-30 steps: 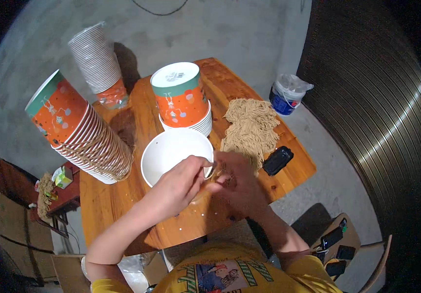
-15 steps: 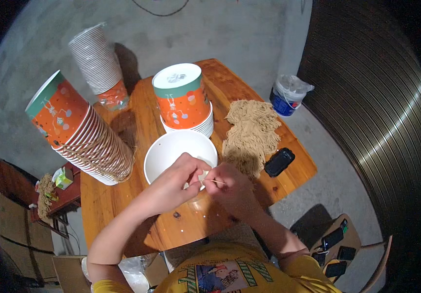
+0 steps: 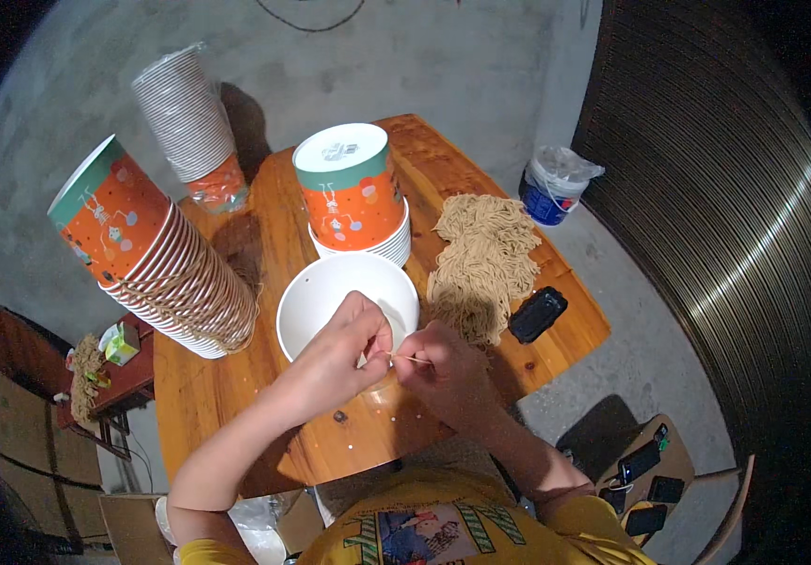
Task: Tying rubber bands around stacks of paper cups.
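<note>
My left hand (image 3: pixel 341 350) and my right hand (image 3: pixel 445 369) meet over the near right rim of a white bowl (image 3: pixel 316 299). Between their pinched fingertips runs a thin tan strand of yarn (image 3: pixel 409 358), its short length showing against my right fingers. Both hands are closed on it. Right of the bowl lies a heap of tan yarn (image 3: pixel 485 254), partly in the shadow of my right arm. Behind the bowl, an upside-down stack of orange and green paper tubs (image 3: pixel 353 193) stands on the wooden table (image 3: pixel 264 405). What lies inside the bowl under my fingers is hidden.
A tilted stack of tubs (image 3: pixel 179 273) wound with tan yarn leans at the left. Behind it stands a plastic-wrapped stack (image 3: pixel 189 122). A black tray (image 3: pixel 538 314) lies near the right edge. Beyond the table are a bucket (image 3: pixel 559 185) and a chair (image 3: pixel 678 471) holding phones.
My fingertips have shifted slightly lower and drawn a little apart, and the strand between them shows more plainly. The things on the table stay where they were.
</note>
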A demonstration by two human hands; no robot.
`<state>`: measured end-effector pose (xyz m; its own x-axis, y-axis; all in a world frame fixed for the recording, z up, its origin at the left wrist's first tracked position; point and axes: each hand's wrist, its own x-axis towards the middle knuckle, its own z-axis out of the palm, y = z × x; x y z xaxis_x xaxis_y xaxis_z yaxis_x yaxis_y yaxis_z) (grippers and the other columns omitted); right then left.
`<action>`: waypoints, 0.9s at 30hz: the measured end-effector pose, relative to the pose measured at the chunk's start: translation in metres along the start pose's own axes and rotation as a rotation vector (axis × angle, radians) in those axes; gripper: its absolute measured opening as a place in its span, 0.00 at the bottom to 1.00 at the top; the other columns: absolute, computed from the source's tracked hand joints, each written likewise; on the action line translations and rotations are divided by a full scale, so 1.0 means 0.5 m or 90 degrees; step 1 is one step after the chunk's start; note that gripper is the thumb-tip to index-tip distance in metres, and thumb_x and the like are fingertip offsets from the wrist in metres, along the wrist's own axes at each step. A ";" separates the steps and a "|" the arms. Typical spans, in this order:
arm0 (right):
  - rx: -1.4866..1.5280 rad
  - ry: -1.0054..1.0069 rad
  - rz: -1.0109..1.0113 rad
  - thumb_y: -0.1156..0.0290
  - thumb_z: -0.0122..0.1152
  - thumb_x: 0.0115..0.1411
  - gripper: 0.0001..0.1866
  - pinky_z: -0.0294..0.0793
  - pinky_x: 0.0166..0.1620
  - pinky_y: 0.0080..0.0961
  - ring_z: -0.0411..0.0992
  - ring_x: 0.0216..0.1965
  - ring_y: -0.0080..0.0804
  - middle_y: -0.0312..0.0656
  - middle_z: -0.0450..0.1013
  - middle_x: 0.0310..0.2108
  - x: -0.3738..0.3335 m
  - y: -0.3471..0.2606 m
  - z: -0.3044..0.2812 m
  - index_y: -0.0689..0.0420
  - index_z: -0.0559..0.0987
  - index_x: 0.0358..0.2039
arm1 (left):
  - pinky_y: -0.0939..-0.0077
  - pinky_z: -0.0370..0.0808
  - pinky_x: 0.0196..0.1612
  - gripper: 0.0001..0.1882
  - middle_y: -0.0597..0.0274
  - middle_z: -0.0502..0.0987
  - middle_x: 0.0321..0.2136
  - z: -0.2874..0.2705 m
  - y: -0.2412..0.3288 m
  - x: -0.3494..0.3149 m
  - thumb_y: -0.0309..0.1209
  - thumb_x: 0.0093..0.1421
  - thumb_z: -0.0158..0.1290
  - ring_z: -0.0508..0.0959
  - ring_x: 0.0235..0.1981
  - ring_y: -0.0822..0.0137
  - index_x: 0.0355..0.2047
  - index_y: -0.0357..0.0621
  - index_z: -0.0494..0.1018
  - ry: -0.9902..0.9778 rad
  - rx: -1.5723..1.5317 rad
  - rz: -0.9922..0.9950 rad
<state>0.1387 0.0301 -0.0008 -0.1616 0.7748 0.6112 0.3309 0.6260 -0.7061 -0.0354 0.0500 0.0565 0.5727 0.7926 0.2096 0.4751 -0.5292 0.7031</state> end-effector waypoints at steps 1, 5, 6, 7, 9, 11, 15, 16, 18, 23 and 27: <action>0.001 -0.010 0.012 0.73 0.63 0.52 0.07 0.68 0.26 0.25 0.68 0.22 0.30 0.38 0.67 0.24 0.000 -0.004 -0.002 0.56 0.72 0.29 | 0.72 0.68 0.34 0.07 0.57 0.61 0.31 0.003 0.004 -0.001 0.20 0.51 0.51 0.68 0.31 0.63 0.29 0.38 0.65 0.017 0.023 0.011; -0.026 -0.033 0.025 0.72 0.62 0.52 0.07 0.69 0.28 0.27 0.69 0.24 0.32 0.39 0.67 0.25 0.003 -0.011 -0.006 0.56 0.72 0.29 | 0.67 0.69 0.35 0.06 0.54 0.63 0.31 0.013 0.017 -0.005 0.20 0.53 0.50 0.70 0.34 0.56 0.30 0.38 0.64 0.064 0.101 0.046; -0.020 -0.051 0.053 0.71 0.62 0.52 0.07 0.69 0.29 0.28 0.70 0.26 0.35 0.40 0.67 0.26 0.002 -0.013 -0.006 0.56 0.72 0.29 | 0.67 0.69 0.35 0.06 0.54 0.63 0.31 0.013 0.015 -0.006 0.20 0.53 0.50 0.70 0.34 0.56 0.30 0.38 0.64 0.063 0.101 0.046; -0.014 -0.069 0.081 0.70 0.61 0.52 0.07 0.70 0.30 0.30 0.71 0.27 0.38 0.41 0.68 0.27 0.001 -0.014 -0.006 0.57 0.73 0.30 | 0.66 0.69 0.35 0.06 0.55 0.64 0.29 0.013 0.013 -0.007 0.21 0.53 0.50 0.70 0.33 0.55 0.29 0.38 0.64 0.063 0.134 0.049; -0.037 -0.092 0.076 0.69 0.61 0.52 0.07 0.70 0.30 0.32 0.71 0.28 0.40 0.42 0.68 0.27 0.002 -0.013 -0.008 0.56 0.73 0.30 | 0.65 0.70 0.35 0.06 0.55 0.66 0.28 0.016 0.013 -0.010 0.21 0.53 0.51 0.70 0.32 0.53 0.29 0.38 0.64 0.062 0.167 0.053; -0.058 -0.116 0.070 0.67 0.60 0.53 0.07 0.71 0.31 0.34 0.71 0.28 0.43 0.43 0.68 0.27 0.000 -0.009 -0.007 0.56 0.74 0.30 | 0.69 0.70 0.32 0.06 0.59 0.67 0.23 0.022 0.016 -0.014 0.21 0.53 0.51 0.71 0.27 0.59 0.28 0.39 0.64 0.095 0.077 -0.040; -0.091 -0.084 0.068 0.66 0.60 0.53 0.07 0.72 0.32 0.36 0.72 0.30 0.43 0.43 0.70 0.28 -0.010 -0.013 -0.006 0.54 0.75 0.29 | 0.74 0.69 0.29 0.06 0.61 0.68 0.22 0.022 0.026 -0.017 0.21 0.53 0.52 0.70 0.24 0.67 0.27 0.38 0.64 0.092 -0.006 -0.114; -0.095 -0.091 0.079 0.65 0.60 0.53 0.07 0.73 0.33 0.36 0.73 0.30 0.43 0.42 0.70 0.28 -0.011 -0.016 -0.008 0.53 0.75 0.29 | 0.76 0.68 0.29 0.06 0.62 0.68 0.22 0.021 0.024 -0.018 0.21 0.53 0.51 0.70 0.24 0.70 0.27 0.38 0.64 0.091 -0.010 -0.122; -0.103 -0.091 0.081 0.66 0.60 0.53 0.07 0.73 0.32 0.35 0.73 0.30 0.42 0.42 0.70 0.28 -0.012 -0.019 -0.009 0.53 0.75 0.29 | 0.78 0.68 0.29 0.06 0.63 0.68 0.23 0.022 0.022 -0.020 0.21 0.53 0.51 0.69 0.24 0.73 0.28 0.38 0.64 0.089 -0.015 -0.131; -0.095 -0.082 0.068 0.66 0.61 0.52 0.07 0.73 0.31 0.35 0.73 0.27 0.41 0.42 0.70 0.28 -0.012 -0.011 -0.005 0.53 0.74 0.29 | 0.79 0.68 0.31 0.06 0.64 0.69 0.24 0.023 0.018 -0.018 0.20 0.52 0.51 0.69 0.26 0.73 0.28 0.38 0.65 0.094 -0.035 -0.128; -0.081 -0.045 0.040 0.66 0.61 0.52 0.07 0.73 0.29 0.34 0.73 0.26 0.40 0.42 0.70 0.26 -0.011 -0.009 -0.002 0.54 0.74 0.27 | 0.79 0.69 0.32 0.06 0.64 0.69 0.24 0.024 0.008 -0.016 0.21 0.52 0.51 0.69 0.26 0.73 0.28 0.39 0.65 0.095 -0.046 -0.112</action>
<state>0.1388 0.0229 -0.0006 -0.1996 0.8196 0.5371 0.4565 0.5628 -0.6891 -0.0302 0.0379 0.0495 0.3779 0.9093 0.1743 0.5070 -0.3608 0.7828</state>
